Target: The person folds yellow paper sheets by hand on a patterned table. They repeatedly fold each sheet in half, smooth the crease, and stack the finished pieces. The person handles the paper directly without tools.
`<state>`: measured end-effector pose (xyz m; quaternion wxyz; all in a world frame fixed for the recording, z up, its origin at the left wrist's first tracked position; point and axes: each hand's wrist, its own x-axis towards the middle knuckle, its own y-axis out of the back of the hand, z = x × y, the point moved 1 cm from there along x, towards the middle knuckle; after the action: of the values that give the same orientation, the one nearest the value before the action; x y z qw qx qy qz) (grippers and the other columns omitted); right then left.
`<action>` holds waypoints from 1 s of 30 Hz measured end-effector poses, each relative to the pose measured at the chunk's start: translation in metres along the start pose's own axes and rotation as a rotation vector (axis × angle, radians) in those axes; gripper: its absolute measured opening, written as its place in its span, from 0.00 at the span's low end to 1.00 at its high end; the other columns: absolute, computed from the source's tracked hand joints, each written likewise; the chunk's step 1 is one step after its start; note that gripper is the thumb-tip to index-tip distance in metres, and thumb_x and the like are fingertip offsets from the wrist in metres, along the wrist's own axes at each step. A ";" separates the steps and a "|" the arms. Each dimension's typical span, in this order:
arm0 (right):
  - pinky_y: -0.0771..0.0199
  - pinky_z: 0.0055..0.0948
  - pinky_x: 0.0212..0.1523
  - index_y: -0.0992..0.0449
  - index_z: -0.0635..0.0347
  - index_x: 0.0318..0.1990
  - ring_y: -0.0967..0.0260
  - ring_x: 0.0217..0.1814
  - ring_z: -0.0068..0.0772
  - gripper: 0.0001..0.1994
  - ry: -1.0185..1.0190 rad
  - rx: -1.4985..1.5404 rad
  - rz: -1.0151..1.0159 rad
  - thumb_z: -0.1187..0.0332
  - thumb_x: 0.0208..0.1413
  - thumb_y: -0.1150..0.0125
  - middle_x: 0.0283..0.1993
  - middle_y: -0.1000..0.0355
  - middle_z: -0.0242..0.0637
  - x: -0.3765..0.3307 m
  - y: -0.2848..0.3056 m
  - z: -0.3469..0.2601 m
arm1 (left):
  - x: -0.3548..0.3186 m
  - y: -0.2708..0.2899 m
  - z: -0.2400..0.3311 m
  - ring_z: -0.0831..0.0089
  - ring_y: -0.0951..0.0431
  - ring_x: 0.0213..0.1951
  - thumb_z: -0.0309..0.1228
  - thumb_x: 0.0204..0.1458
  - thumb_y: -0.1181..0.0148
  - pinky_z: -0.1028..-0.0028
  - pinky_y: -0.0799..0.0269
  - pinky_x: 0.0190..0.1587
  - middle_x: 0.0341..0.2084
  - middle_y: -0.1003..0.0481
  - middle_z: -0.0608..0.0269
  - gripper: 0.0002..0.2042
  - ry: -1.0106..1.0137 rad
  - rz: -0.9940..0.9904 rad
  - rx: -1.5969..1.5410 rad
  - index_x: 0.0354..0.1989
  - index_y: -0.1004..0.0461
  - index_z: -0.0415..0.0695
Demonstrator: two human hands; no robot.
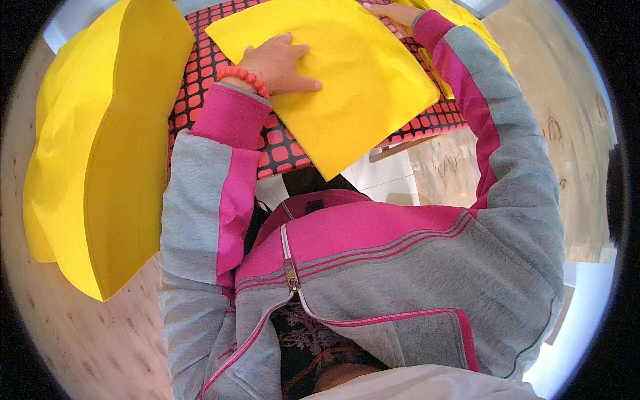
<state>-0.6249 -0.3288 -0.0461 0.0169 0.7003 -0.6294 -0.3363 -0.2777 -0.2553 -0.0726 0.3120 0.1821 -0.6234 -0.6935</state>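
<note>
I observe the left hand, fingers spread, cannot tell the right hand finger state, and caution: the square yellow fabric sheet may skew if its overhanging corner snags.

— Where are we watching from?
— High on the wearer's head, left fisheye, looking steeply down!
— How near?
— Close! Jacket fills the foreground; surface and left hand lie beyond, up top!
</note>
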 end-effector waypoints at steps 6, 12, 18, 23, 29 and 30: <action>0.21 0.31 0.44 0.24 0.62 0.52 0.22 0.43 0.31 0.23 -0.086 -0.080 -0.165 0.53 0.58 0.35 0.47 0.21 0.37 -0.046 0.003 0.007 | -0.001 0.007 0.001 0.49 0.30 0.60 0.60 0.46 0.37 0.60 0.32 0.60 0.59 0.32 0.45 0.39 0.001 -0.025 0.001 0.61 0.30 0.44; 0.32 0.22 0.20 0.22 0.54 0.47 0.28 0.22 0.16 0.17 -0.054 -0.129 -0.163 0.53 0.58 0.35 0.33 0.20 0.31 -0.064 -0.006 0.035 | -0.005 0.014 0.009 0.49 0.36 0.65 0.62 0.46 0.37 0.47 0.43 0.66 0.65 0.37 0.43 0.40 -0.004 0.041 0.042 0.65 0.32 0.49; 0.47 0.18 0.13 0.20 0.54 0.43 0.40 0.13 0.14 0.17 0.024 -0.233 -0.178 0.52 0.56 0.32 0.27 0.24 0.28 -0.054 0.008 0.057 | -0.001 0.013 0.014 0.48 0.37 0.66 0.63 0.47 0.39 0.47 0.46 0.66 0.66 0.37 0.43 0.40 -0.048 -0.094 0.004 0.65 0.32 0.52; 0.26 0.36 0.29 0.23 0.59 0.42 0.25 0.27 0.36 0.17 0.557 -0.647 0.060 0.57 0.53 0.31 0.26 0.25 0.35 -0.078 -0.022 0.043 | -0.001 0.008 0.009 0.49 0.35 0.65 0.63 0.47 0.38 0.47 0.46 0.66 0.64 0.36 0.44 0.40 -0.063 -0.050 0.012 0.65 0.32 0.52; 0.26 0.47 0.44 0.24 0.60 0.41 0.25 0.44 0.53 0.16 0.602 -1.205 0.426 0.62 0.48 0.31 0.37 0.23 0.44 -0.105 -0.046 0.027 | 0.000 0.010 0.008 0.50 0.35 0.65 0.64 0.45 0.38 0.46 0.48 0.67 0.64 0.35 0.45 0.41 -0.035 -0.086 -0.006 0.64 0.31 0.52; 0.26 0.46 0.43 0.24 0.61 0.41 0.24 0.41 0.51 0.16 0.681 -1.173 0.430 0.61 0.48 0.30 0.35 0.23 0.43 -0.104 -0.042 0.025 | -0.001 0.011 0.009 0.50 0.35 0.65 0.64 0.44 0.38 0.46 0.48 0.67 0.64 0.35 0.45 0.41 -0.029 -0.080 0.018 0.64 0.31 0.52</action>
<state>-0.5986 -0.2174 -0.0380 0.6529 0.5022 -0.4286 -0.3713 -0.2807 -0.2485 -0.0610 0.2735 0.1997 -0.6263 -0.7022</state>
